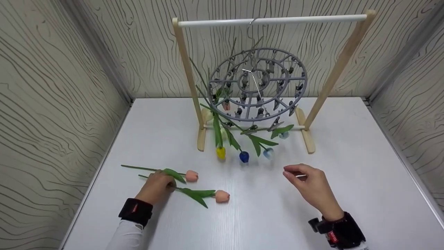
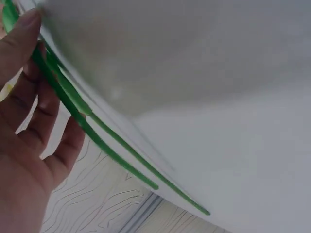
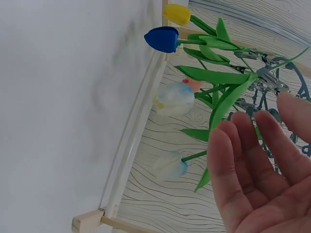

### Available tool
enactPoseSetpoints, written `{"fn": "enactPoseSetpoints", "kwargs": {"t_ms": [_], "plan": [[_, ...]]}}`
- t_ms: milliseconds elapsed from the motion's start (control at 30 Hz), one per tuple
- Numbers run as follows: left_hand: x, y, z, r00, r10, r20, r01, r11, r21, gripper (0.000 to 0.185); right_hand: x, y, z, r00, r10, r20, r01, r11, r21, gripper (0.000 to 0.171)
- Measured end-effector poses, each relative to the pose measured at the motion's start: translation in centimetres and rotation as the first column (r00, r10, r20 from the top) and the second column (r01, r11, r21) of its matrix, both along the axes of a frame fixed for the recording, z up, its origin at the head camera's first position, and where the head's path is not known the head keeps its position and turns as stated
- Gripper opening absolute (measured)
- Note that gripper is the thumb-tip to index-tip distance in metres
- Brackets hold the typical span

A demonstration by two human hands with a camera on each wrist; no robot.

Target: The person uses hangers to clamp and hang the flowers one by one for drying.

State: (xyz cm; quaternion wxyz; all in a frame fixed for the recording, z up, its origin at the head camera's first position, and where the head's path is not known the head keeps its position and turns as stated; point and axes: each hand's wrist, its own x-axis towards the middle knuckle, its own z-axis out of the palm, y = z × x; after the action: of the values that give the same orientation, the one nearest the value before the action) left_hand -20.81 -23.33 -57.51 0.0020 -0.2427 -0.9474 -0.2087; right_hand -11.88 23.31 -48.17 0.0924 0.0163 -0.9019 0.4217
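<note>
My left hand (image 1: pixel 156 186) is low over the left of the table and pinches the stem of an artificial pink tulip (image 1: pixel 222 197) between thumb and fingers. A second pink tulip (image 1: pixel 191 176) lies just behind it, partly under the hand. In the left wrist view the held green stem (image 2: pixel 104 147) runs beside the other stem (image 2: pixel 150 167). On the right, my right hand (image 1: pixel 312 187) hovers with loosely bent fingers and nothing in them. Nearest to it are the hanging light blue tulips (image 3: pixel 176 98); a dark blue tulip (image 3: pixel 162 39) and a yellow tulip (image 3: pixel 177 14) hang further left.
A round grey clip hanger (image 1: pixel 257 83) hangs by a hook from the white bar (image 1: pixel 277 20) of a wooden stand. Its clips hold several tulips along the front and left. The stand's feet (image 1: pixel 306 132) rest on the white table (image 1: pixel 256 215); wood-patterned walls (image 1: pixel 145 52) enclose it.
</note>
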Motion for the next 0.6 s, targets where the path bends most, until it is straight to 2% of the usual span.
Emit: {"fn": "enactPoseSetpoints", "kwargs": {"t_ms": [133, 300, 433, 600], "plan": [[0.4, 0.8, 1.1, 0.999, -0.031, -0.043, 0.031, 0.999, -0.014, 0.013, 0.2, -0.4, -0.4, 1.000, 0.018, 0.011, -0.017, 1.000, -0.013, 0.011], [0.7, 2.5, 3.0, 0.983, -0.076, -0.164, 0.071, 0.997, -0.037, 0.013, 0.3, -1.1, -0.7, 1.000, 0.026, 0.004, -0.026, 1.000, -0.008, 0.011], [1.3, 4.2, 4.6, 0.956, -0.073, -0.284, 0.064, 0.997, -0.042, 0.008, 0.5, -2.1, -0.5, 0.995, 0.047, -0.088, -0.043, 0.998, 0.056, 0.012], [1.9, 7.0, 7.0, 0.913, -0.105, -0.394, 0.107, 0.994, -0.018, 0.014, 0.8, -4.6, 0.3, 0.967, 0.091, -0.236, -0.061, 0.989, 0.133, 0.015]]}}
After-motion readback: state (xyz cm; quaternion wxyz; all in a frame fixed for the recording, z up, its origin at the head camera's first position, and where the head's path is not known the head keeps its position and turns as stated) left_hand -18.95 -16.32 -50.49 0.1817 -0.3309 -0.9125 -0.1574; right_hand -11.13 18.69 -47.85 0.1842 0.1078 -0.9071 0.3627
